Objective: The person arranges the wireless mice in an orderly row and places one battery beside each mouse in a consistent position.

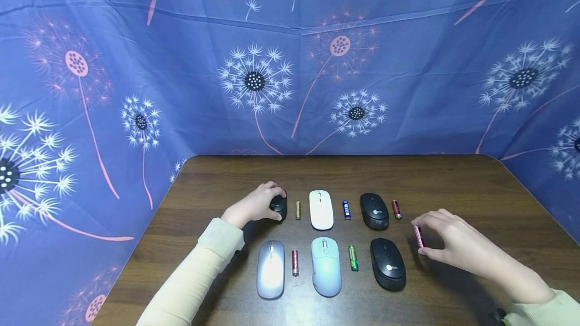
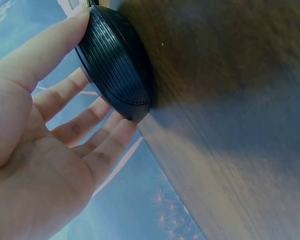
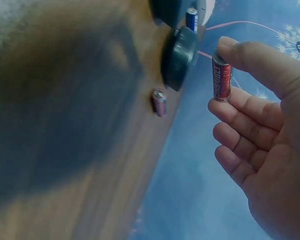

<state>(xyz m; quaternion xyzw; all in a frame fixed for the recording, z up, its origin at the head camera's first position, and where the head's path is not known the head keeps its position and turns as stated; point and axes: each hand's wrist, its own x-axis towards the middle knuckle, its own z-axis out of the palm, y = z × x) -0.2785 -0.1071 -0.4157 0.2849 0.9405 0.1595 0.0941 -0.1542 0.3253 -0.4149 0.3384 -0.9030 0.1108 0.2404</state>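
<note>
At the left end of the back row, my left hand (image 1: pixel 260 204) grips a black computer mouse (image 1: pixel 280 208) between thumb and fingers. Its ribbed dark side (image 2: pixel 117 62) faces the left wrist camera. Over on the right, my right hand (image 1: pixel 446 238) pinches a red battery (image 1: pixel 419 237) by its two ends, thumb on one and a fingertip on the other. In the right wrist view this battery (image 3: pixel 222 79) is held above the table. Nearest to the right hand are another red battery (image 1: pixel 396 210) and a black mouse (image 1: pixel 388 264) in the front row.
Back row: gold battery (image 1: pixel 298 210), white mouse (image 1: pixel 321 210), blue battery (image 1: pixel 346 210), black mouse (image 1: pixel 374 211). Front row: grey mouse (image 1: pixel 271 269), red battery (image 1: pixel 295 263), light blue mouse (image 1: pixel 326 267), green battery (image 1: pixel 353 258). The wooden table (image 1: pixel 217 175) meets a blue dandelion-print cloth (image 1: pixel 195 89).
</note>
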